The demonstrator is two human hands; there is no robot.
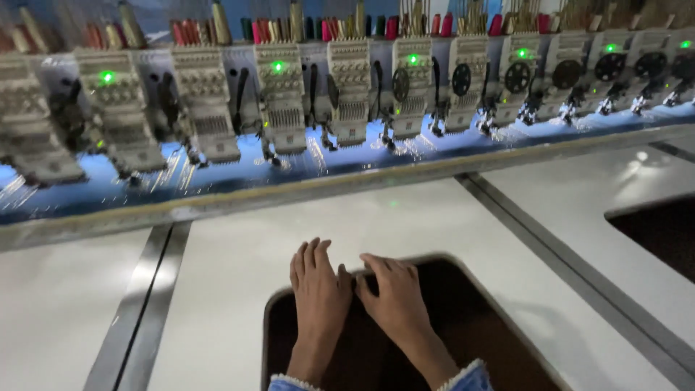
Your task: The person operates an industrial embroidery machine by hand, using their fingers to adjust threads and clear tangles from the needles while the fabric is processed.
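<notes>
Head view: our left hand (317,284) and right hand (391,293) lie flat, fingers spread, holding nothing, on the white counter (239,275) at the dark cutout's (405,355) rim.

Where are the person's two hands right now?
In the head view, low and centre: the left hand and right hand lie side by side at the far rim of the dark table cutout.

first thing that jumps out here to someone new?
The long row of embroidery heads across the top, each lit by a small green lamp, with coloured thread cones lined up above. Below it, the left hand and right hand lie flat side by side at the far rim of a dark cutout in the white table.
</notes>
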